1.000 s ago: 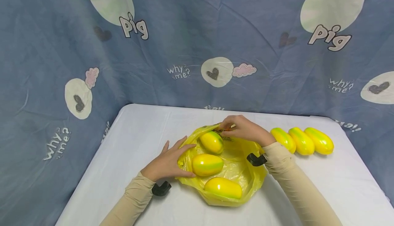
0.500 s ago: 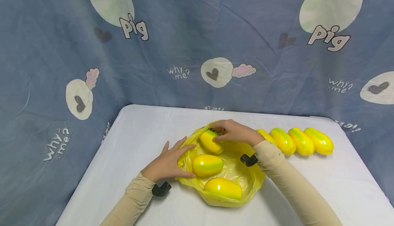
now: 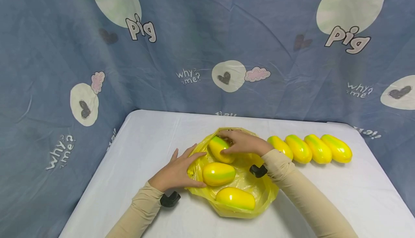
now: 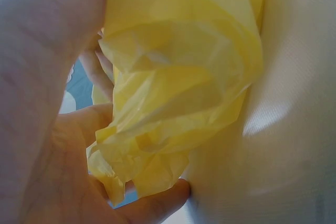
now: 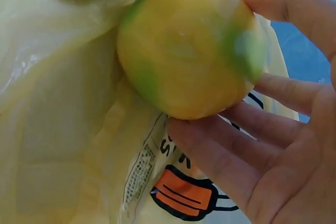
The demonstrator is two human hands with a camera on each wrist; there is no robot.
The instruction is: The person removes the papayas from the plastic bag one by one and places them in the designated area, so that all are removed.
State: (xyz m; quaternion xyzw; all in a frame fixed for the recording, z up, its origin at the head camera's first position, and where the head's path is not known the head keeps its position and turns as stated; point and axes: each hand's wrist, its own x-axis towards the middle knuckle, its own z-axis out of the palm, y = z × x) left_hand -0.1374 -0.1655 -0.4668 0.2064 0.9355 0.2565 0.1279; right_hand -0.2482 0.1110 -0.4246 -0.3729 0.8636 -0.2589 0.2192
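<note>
A yellow plastic bag (image 3: 241, 212) lies with its mouth spread wide, three yellow-green papayas inside. My right hand (image 3: 241, 142) reaches over its far rim and holds the back papaya (image 3: 218, 147) between thumb and fingers. The right wrist view shows that papaya (image 5: 184, 51) end-on, with fingertips under and beside it. Along the bag's left side, my left hand (image 3: 176, 171) has its fingers spread and touches the rim. From the left wrist, crumpled bag plastic (image 4: 173, 87) shows against the palm. The middle papaya (image 3: 218, 174) and the front papaya (image 3: 235, 198) lie untouched.
To the right of the bag, a row of several more papayas (image 3: 317, 149) lies on the white table (image 3: 155, 133); the right forearm passes in front of them. A blue printed curtain (image 3: 194, 43) hangs behind the table.
My right hand has moved left from the bag's far rim onto the back papaya and taken hold of it. That papaya has shifted slightly left. My left hand has stayed in place.
</note>
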